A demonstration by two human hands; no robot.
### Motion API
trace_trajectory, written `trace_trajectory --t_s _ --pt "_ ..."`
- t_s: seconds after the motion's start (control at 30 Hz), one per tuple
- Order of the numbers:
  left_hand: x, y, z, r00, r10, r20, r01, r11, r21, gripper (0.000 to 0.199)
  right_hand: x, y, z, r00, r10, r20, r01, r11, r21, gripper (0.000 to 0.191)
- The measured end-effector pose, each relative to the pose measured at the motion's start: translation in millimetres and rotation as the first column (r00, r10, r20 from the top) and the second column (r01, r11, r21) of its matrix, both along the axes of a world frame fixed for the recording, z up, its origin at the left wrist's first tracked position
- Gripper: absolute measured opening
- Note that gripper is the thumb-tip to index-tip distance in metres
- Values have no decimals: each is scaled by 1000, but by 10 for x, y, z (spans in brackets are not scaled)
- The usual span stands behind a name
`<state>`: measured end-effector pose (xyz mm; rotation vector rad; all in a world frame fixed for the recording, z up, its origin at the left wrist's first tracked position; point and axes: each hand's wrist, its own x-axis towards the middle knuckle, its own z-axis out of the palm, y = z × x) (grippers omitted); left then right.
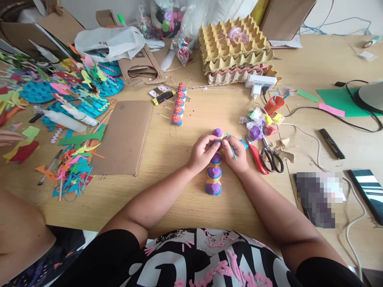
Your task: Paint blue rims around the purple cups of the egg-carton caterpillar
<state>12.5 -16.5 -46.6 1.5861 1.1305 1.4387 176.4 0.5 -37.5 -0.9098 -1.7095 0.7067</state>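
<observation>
A strip of egg carton (214, 173) lies lengthwise before me, its cups covered with purple domes and blue rims. My left hand (203, 151) is over its far part, thumb and fingers pinched together; what they hold is hidden, though blue shows at the fingertips. Opposite it, my right hand (237, 154) is closed on a thin blue stick tool (232, 150), its thumb close to the left fingertips. Some blue clay (243, 144) shows just beyond the right fingers. Farther back stands a finished-looking carton strip (178, 104) with red and blue cups and pins along both sides.
Scissors (271, 157) and a red cutter (257, 157) lie right of my hand, near bagged clay (256, 132). Cardboard (122, 137) and paper scraps (74, 167) lie left. Egg trays (236, 48) are stacked behind. Phone (366, 195) and cables lie right. Another person's hand (10, 137) is far left.
</observation>
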Motion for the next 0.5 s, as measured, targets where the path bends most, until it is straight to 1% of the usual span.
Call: trace_trajectory --t_s 0.07,0.17,0.37,0.43,0.5 --pt "0 1 -1 999 25 -30 -24 1000 18 40 0 4 -6 1000 7 9 -7 1000 -4 45" --pt "-2 -1 7 998 50 -46 -49 999 12 43 1 5 -8 1000 14 26 -13 1000 -5 47" --pt "3 -10 18 999 26 -26 -27 999 -30 45 4 -7 17 998 -21 65 18 999 44 39" --pt "-1 -8 18 999 18 -41 -19 1000 -23 46 2 -10 25 998 -6 69 3 999 46 39" --pt "-12 -5 26 996 29 -83 -28 999 16 45 -2 -11 29 997 4 72 -7 999 35 41"
